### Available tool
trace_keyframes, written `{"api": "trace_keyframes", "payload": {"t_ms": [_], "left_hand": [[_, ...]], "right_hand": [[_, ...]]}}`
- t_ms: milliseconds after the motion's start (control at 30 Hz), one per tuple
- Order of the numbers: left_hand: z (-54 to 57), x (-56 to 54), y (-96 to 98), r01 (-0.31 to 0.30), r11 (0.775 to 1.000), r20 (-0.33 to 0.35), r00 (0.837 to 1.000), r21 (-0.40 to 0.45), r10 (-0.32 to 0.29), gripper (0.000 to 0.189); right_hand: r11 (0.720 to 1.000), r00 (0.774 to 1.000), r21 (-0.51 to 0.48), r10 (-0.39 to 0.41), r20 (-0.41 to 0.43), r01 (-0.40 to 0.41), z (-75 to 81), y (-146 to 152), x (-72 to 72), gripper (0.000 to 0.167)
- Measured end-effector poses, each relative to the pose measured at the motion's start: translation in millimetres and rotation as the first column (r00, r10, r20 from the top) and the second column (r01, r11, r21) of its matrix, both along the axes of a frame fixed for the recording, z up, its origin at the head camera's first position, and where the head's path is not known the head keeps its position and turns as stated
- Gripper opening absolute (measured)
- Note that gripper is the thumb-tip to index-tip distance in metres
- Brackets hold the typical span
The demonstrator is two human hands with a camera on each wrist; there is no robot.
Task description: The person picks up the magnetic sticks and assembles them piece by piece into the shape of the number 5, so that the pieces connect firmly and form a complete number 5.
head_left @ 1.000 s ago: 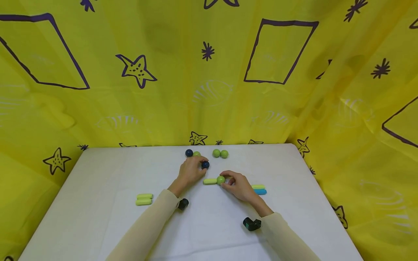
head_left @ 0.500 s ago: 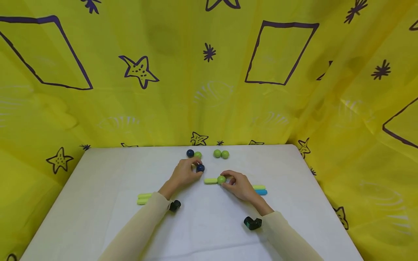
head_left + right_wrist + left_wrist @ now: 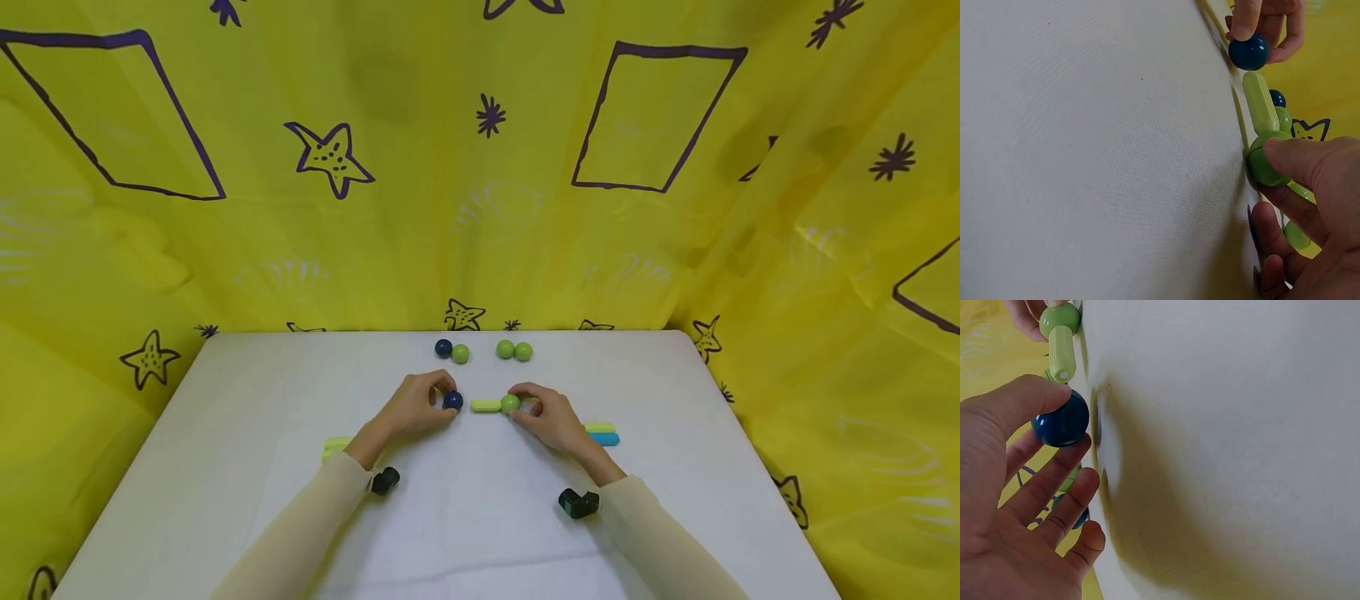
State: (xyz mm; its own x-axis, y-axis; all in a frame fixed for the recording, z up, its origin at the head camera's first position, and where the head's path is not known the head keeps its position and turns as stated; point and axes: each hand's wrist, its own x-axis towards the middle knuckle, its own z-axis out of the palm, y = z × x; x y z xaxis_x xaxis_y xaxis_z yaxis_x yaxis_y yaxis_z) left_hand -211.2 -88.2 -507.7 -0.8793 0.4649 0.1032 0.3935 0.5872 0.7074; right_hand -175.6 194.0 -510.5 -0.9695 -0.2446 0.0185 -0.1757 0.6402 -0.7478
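Between thumb and fingers my left hand (image 3: 414, 405) pinches a dark blue ball (image 3: 453, 401), seen closely in the left wrist view as a glossy blue ball (image 3: 1063, 420). My right hand (image 3: 551, 418) pinches a green ball (image 3: 510, 404) that is joined to a light yellow-green ribbed rod (image 3: 486, 406). The rod points left toward the blue ball. A small gap separates the rod's free end from the blue ball; in the left wrist view a small pale spot shows on that rod end (image 3: 1064, 374).
At the table's back lie another blue ball (image 3: 443, 348) beside a green ball (image 3: 461, 354), and two green balls (image 3: 514, 351) side by side. Yellow-green rods (image 3: 336, 446) lie left, partly behind my left arm. Right of my right hand are a yellow-green rod (image 3: 600, 427) and a blue rod (image 3: 603, 438).
My left hand has brought the blue ball left and toward me, away from the back balls and level with the rod. The right hand keeps its pinch on the green ball, almost still.
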Motion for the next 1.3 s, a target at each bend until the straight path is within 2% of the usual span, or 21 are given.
{"api": "trace_keyframes", "payload": {"t_ms": [167,333,1300], "left_hand": [[0.0,4.5,-0.1,0.012,1.000,0.000,1.000,0.014,-0.012,0.028],[-0.7,6.7,0.1,-0.002,1.000,0.002,1.000,0.020,0.002,0.028],[-4.7,7.7,7.2,-0.008,0.998,0.034,0.999,0.065,0.006,0.028]], "right_hand": [[1.000,1.000,-0.002,-0.002,0.014,0.002,-0.8,-0.8,-2.8,0.034],[1.000,1.000,0.003,-0.005,0.011,0.005,-1.5,-1.3,-3.9,0.034],[1.000,1.000,0.009,-0.012,-0.005,0.012,-3.0,-2.2,-2.8,0.034]]}}
